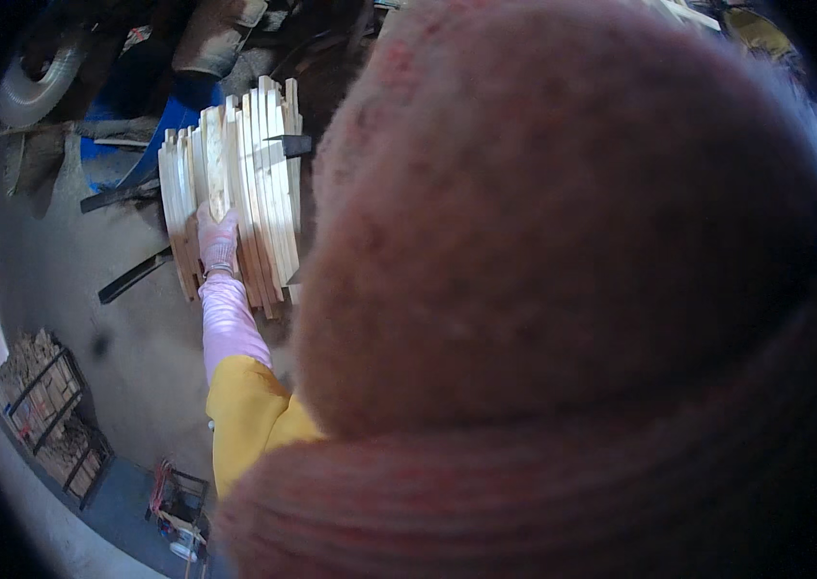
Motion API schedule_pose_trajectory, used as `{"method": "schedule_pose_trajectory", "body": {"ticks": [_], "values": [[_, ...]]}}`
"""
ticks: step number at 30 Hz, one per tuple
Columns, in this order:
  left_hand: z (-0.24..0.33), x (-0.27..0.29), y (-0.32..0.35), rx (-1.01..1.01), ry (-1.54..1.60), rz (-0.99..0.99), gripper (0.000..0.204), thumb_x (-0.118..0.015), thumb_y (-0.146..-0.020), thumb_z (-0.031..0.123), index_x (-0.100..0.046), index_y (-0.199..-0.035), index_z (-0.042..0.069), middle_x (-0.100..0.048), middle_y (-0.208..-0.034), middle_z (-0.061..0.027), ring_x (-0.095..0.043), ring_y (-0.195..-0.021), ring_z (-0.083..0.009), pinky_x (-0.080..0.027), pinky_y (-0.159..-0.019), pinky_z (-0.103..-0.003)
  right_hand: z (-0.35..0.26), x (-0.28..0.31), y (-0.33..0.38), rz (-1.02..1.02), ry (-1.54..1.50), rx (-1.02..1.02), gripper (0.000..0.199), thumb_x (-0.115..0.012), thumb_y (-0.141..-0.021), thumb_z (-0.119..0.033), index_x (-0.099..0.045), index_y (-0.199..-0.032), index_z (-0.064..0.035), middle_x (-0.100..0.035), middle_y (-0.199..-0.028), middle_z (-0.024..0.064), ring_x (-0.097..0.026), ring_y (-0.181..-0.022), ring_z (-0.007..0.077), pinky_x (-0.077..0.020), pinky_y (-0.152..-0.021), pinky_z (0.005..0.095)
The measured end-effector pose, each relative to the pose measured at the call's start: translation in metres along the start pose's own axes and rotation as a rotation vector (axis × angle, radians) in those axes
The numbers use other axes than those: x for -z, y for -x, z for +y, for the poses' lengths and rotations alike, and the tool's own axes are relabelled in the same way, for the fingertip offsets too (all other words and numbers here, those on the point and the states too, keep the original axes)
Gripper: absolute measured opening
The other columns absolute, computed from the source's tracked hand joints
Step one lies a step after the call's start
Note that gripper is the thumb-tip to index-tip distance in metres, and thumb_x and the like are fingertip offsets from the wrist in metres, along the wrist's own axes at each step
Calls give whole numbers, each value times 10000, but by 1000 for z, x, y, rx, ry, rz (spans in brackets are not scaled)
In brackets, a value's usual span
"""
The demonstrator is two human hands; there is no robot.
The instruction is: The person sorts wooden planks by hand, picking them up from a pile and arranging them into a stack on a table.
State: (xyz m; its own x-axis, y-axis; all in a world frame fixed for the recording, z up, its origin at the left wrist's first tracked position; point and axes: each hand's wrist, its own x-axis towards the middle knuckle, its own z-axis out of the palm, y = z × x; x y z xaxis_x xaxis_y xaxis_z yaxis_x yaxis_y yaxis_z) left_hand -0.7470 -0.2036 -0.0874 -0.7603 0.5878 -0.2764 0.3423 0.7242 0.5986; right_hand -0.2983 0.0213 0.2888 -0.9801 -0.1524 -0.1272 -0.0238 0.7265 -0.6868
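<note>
My left hand [218, 237], in a pinkish knit glove, reaches out with thumb and fingers closed around the near end of a pale wooden strip [216, 164]. That strip lies among a stack of similar wooden strips [273, 203], side by side with uneven ends. A large, blurred, pinkish knit glove with a ribbed cuff, which looks like my right hand [563, 232], is raised very close and covers most of the right side. Its fingers cannot be made out, nor whether it holds anything.
Dark bars [135, 275] stick out left of the stack. Behind it are a blue curved container [128, 159] and a pale flexible hose [40, 92]. At lower left, metal racks [46, 405] hold wood pieces, near a small dark frame [181, 497] on the floor.
</note>
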Motion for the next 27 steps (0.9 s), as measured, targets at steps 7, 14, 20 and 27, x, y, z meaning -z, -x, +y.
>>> {"method": "schedule_pose_trajectory", "body": {"ticks": [7, 14, 20, 27], "values": [[-83, -43, -25, -175, -122, 47, 537, -606, -972, 371, -582, -1340, -20, -582, -1373, -295, -532, -1284, -445, -394, -1123, -486, -19, -17, -8, -7, -1, -99, 485, -759, -859, -291, -673, -1218, 25, -701, -1170, 212, -686, -1030, 320, -551, -876, 395], [-112, -64, -28, 30, -210, -187, 561, -483, -1025, 422, -560, -1377, -8, -566, -1405, -288, -529, -1300, -449, -378, -1141, -465, -31, -38, 44, 170, -24, -278, 492, -726, -887, -322, -657, -1236, 17, -684, -1216, 223, -676, -1073, 336, -548, -899, 401], [-73, -54, -46, -31, -441, 13, 641, -493, -1019, 414, -481, -1507, -2, -519, -1500, -287, -518, -1369, -432, -382, -1166, -424, -49, -64, 128, 446, 21, -438, 499, -697, -912, -350, -643, -1252, 11, -671, -1254, 232, -668, -1110, 350, -545, -919, 407], [316, -85, 21, -550, -241, 413, 627, -640, -966, 254, -473, -1507, -13, -549, -1459, -301, -564, -1331, -417, -458, -1124, -419, 24, -56, 344, 1075, -55, -1027, 508, -665, -940, -381, -627, -1271, 3, -655, -1300, 243, -658, -1153, 366, -542, -942, 413]]}}
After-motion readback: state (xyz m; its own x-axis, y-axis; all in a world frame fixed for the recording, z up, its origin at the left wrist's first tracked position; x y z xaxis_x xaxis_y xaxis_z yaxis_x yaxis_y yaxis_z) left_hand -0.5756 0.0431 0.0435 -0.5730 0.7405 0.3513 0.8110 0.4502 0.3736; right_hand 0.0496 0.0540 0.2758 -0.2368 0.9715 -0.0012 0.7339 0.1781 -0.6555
